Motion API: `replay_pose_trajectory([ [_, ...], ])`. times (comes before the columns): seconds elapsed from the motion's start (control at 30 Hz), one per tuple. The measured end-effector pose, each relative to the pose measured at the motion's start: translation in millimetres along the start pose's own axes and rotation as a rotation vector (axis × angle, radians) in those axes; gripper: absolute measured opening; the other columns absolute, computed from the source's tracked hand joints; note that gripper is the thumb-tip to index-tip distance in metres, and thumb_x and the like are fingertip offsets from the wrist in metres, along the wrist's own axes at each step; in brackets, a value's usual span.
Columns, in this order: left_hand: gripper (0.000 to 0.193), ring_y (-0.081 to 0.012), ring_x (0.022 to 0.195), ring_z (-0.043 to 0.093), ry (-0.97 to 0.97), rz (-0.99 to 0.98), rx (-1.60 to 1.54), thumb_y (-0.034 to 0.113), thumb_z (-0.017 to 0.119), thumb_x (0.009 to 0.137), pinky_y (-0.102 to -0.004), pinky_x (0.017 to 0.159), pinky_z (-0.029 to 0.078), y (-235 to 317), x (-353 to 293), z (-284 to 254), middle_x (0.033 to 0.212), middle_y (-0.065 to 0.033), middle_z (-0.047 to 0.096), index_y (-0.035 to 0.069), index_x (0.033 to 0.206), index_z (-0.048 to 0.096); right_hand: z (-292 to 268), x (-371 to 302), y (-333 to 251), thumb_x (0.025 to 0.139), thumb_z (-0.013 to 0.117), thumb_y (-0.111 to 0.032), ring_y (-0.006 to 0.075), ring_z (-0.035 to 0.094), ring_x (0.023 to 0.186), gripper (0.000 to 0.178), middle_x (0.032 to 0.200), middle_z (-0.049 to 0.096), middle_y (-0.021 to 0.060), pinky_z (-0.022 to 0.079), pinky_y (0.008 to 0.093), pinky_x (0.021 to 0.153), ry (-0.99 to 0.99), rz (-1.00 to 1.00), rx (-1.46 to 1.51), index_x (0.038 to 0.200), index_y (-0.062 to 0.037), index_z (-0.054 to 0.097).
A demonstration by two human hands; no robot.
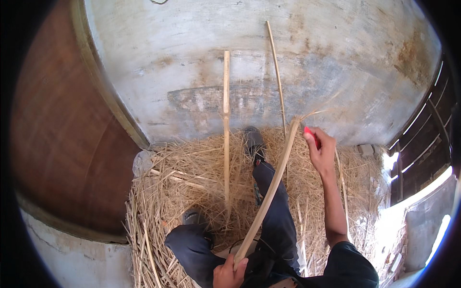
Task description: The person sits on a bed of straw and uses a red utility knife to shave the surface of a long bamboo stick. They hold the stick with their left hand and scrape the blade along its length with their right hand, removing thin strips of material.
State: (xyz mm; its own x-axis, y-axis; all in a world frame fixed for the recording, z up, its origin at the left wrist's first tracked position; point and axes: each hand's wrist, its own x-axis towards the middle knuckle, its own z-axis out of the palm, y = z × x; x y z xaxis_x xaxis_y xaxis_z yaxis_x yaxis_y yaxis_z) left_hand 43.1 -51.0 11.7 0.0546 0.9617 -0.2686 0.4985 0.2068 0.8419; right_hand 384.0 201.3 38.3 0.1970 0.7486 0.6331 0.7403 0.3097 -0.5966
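My left hand (pixel 229 274) is closed round the lower end of a long pale bamboo strip (pixel 268 201), close to my body. The strip slants up and away to the right, and thin curled shavings (pixel 317 112) stick out from its far end. Beside that end, my right hand (pixel 321 150) is closed on a small tool with a red handle (pixel 313 136). Its working part cannot be made out, nor whether it touches the strip.
Two bamboo sticks, one thicker (pixel 226 105) and one thin (pixel 275 65), stand against the stained wall (pixel 336 48). Loose straw and shavings (pixel 192 156) cover the floor round my legs. A brown panel (pixel 72 134) stands at left, dark slats (pixel 422 139) at right.
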Motion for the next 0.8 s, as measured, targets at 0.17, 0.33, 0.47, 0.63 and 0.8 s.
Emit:
replay_pose_trajectory([
  [0.17, 0.048, -0.0570, 0.095, 0.067, 0.041, 0.057, -0.004, 0.042, 0.056, 0.110, -0.0619, 0.079, 0.051, 8.6, 18.5, -9.7, 0.101, -0.0354, 0.070, -0.004, 0.122, 0.067, 16.2, -46.6, -18.1, 0.103, 0.071, -0.030, 0.0102, 0.050, 0.065, 0.029, 0.074, 0.059, -0.0007, 0.040, 0.0280, 0.060, -0.215, 0.145, 0.395, 0.114, -0.0033, 0.075],
  [0.33, 0.037, -0.0484, 0.072, 0.069, 0.066, 0.140, 0.051, 0.036, 0.069, 0.105, -0.0543, 0.063, 0.053, 3.2, 40.0, -6.3, 0.078, -0.0270, 0.068, 0.000, 0.109, 0.062, 27.0, -74.7, -65.2, 0.104, 0.072, -0.024, 0.0079, 0.060, 0.083, 0.033, 0.093, 0.067, -0.0004, 0.049, 0.0263, 0.076, -0.456, 0.269, 0.730, 0.128, -0.0023, 0.070],
  [0.47, 0.041, -0.0421, 0.059, 0.070, 0.065, 0.153, 0.109, 0.038, 0.076, 0.100, -0.0492, 0.055, 0.053, -5.5, 50.4, 1.6, 0.064, -0.0213, 0.067, 0.001, 0.097, 0.059, 26.3, -79.2, -86.6, 0.105, 0.070, -0.012, 0.0096, 0.068, 0.094, 0.031, 0.098, 0.071, 0.0024, 0.052, 0.0276, 0.085, -0.514, 0.439, 0.946, 0.132, 0.0018, 0.067],
  [0.63, 0.040, -0.0380, 0.058, 0.069, 0.027, 0.178, 0.149, 0.035, 0.080, 0.097, -0.0426, 0.055, 0.051, -2.8, 54.3, -2.4, 0.065, -0.0188, 0.065, -0.001, 0.098, 0.062, 30.5, -78.8, -71.5, 0.105, 0.072, -0.018, 0.0050, 0.057, 0.073, 0.032, 0.090, 0.068, -0.0020, 0.045, 0.0234, 0.067, -0.549, 0.506, 1.031, 0.130, 0.0011, 0.070],
  [0.8, 0.041, -0.0334, 0.062, 0.073, -0.027, 0.181, 0.160, 0.034, 0.082, 0.096, -0.0386, 0.059, 0.055, 3.4, 58.3, -2.9, 0.071, -0.0178, 0.070, -0.001, 0.106, 0.064, 30.3, -76.1, -67.4, 0.104, 0.074, -0.021, 0.0028, 0.047, 0.064, 0.034, 0.088, 0.067, -0.0048, 0.037, 0.0220, 0.058, -0.572, 0.461, 0.996, 0.131, 0.0000, 0.071],
])
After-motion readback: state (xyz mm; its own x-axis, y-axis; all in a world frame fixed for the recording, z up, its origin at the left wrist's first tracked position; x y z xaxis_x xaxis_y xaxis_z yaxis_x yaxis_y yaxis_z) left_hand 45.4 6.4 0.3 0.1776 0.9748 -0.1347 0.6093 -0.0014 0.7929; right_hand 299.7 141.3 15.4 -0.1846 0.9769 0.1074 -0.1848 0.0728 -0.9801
